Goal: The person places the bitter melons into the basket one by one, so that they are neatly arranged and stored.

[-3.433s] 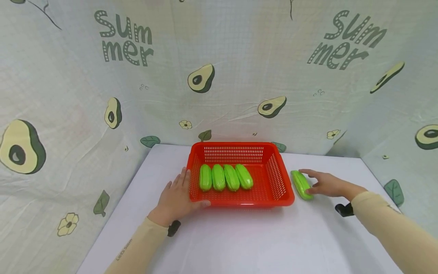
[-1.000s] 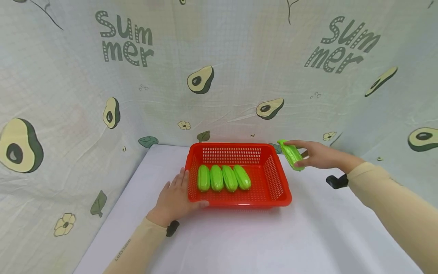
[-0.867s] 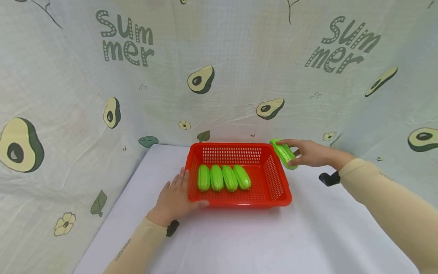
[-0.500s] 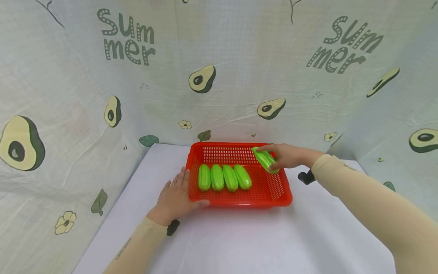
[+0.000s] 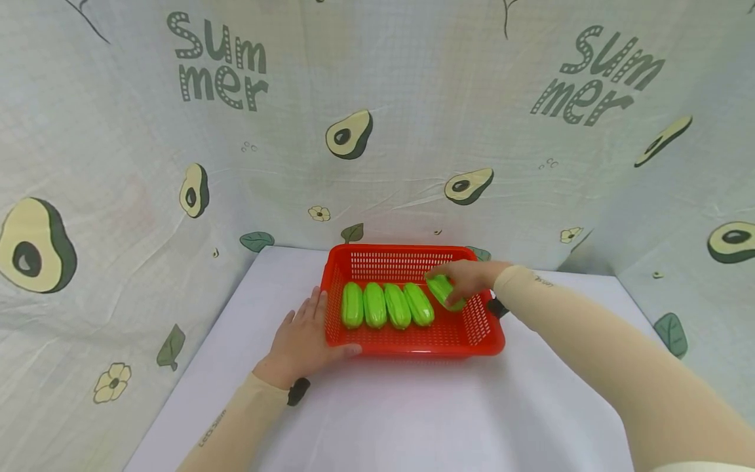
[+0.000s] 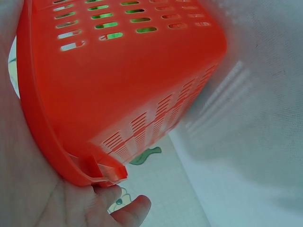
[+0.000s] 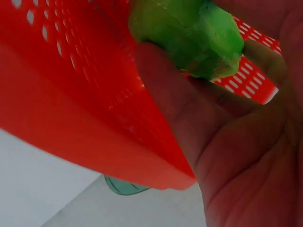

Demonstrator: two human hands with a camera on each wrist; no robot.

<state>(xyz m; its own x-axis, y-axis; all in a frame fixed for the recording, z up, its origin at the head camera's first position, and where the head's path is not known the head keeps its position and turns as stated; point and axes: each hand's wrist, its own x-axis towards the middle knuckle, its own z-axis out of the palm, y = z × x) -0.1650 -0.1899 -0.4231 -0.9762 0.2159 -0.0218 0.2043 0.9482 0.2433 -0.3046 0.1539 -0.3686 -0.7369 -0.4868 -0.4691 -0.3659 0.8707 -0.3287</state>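
A red plastic basket (image 5: 413,349) stands on the table with several glossy green oblong vegetables (image 5: 375,305) lying side by side in its left half. My right hand (image 5: 468,278) reaches inside, over the right half. Between its thumb and fingers it holds another green oblong vegetable (image 5: 444,293), tilted, just right of the row. In the right wrist view the thumb presses one side of this vegetable (image 7: 189,38); whether it touches the basket floor I cannot tell. My left hand (image 5: 303,344) rests on the basket's front left corner, fingers straight along the left rim.
The white table (image 5: 389,413) extends in front of the basket and to both sides. Close behind it hangs a pale cloth (image 5: 401,131) printed with avocados and lettering, which also encloses the left and right sides.
My right hand picked up the vegetable from the table right of the basket, carried it left over the rim and lowered it inside. The left hand stayed on the corner.
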